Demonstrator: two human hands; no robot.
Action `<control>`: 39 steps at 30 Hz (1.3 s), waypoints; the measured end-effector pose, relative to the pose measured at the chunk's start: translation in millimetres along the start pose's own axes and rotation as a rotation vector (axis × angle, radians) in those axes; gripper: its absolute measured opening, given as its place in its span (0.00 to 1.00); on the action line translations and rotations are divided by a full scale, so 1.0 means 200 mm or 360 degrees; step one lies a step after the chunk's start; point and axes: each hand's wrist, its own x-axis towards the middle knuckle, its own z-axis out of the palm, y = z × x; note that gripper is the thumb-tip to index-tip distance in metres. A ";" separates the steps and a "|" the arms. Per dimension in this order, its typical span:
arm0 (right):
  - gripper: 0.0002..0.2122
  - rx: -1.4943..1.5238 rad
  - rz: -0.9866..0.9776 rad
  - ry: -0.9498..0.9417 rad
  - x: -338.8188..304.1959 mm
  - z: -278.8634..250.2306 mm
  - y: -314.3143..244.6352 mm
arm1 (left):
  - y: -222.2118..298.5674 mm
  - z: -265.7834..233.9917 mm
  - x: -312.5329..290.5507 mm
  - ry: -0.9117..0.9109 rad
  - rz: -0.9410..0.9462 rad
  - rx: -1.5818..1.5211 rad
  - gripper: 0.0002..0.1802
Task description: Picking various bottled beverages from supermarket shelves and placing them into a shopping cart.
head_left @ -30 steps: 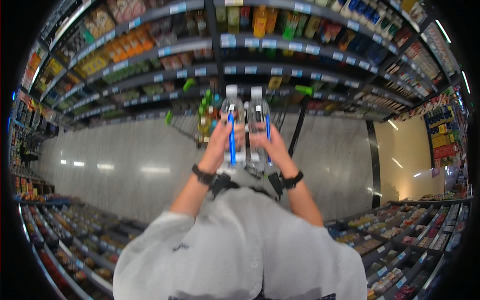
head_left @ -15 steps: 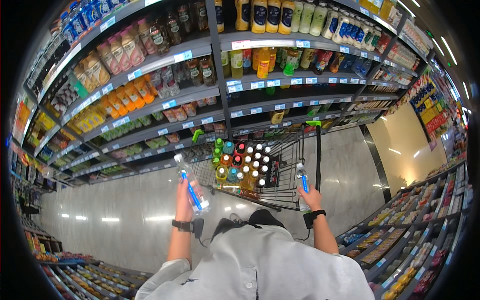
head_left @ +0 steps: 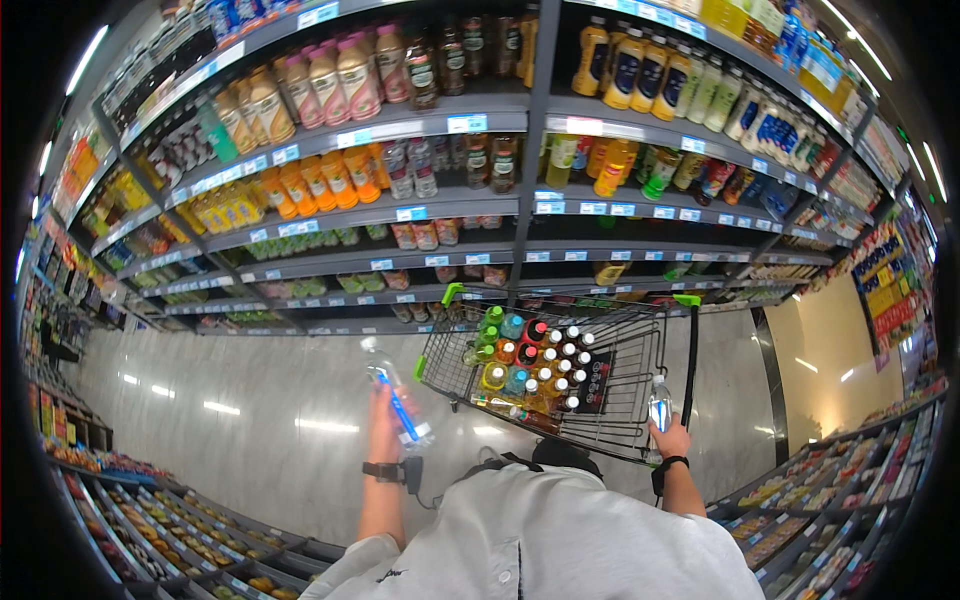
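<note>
My left hand [head_left: 383, 428] is wrapped round a clear plastic water bottle [head_left: 408, 412] with a blue label and white cap. That bottle tilts over the floor, left of the shopping cart [head_left: 470, 365]. On the right, a similar smaller clear bottle [head_left: 660, 405] stands nearly upright in my right hand [head_left: 672, 438], beside the cart's right end. Whether this hand also touches the cart is hidden. Inside the cart, several drink bottles [head_left: 527, 353] are grouped together, with green, blue, red and white caps. More bottles [head_left: 538, 418] lie along the cart's near side.
A tall drinks shelf [head_left: 400, 215] runs behind the cart, stocked with coloured bottles. Lower shelves stand close by at the near right [head_left: 840, 490] and near left [head_left: 150, 530]. Grey shiny floor [head_left: 250, 385] stretches left of the cart.
The cart and shelves have shifted right and down in the picture. Both hands also appear farther right and lower, each with its bottle still held. The left bottle is now apart from the cart.
</note>
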 end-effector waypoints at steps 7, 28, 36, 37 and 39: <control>0.33 0.0103 -0.0082 0.0054 0.09 -0.01 0.21 | 0.23 -0.27 -0.03 0.0355 0.0232 -0.0017 0.15; 0.36 0.0108 -0.0005 0.0065 0.59 -0.24 1.05 | -0.41 0.67 0.22 0.0106 0.0146 0.0254 0.22; 0.35 0.0099 0.0122 0.0050 0.93 -0.26 1.48 | -0.54 1.01 0.22 0.0192 0.0015 0.0629 0.23; 0.34 0.0097 0.0186 -0.0107 0.94 -0.36 1.43 | -0.54 1.01 0.24 0.0203 0.0022 0.0692 0.23; 0.33 0.0154 -0.0058 0.0291 0.96 -0.35 1.38 | -0.51 1.00 0.28 0.0209 0.0010 0.0708 0.22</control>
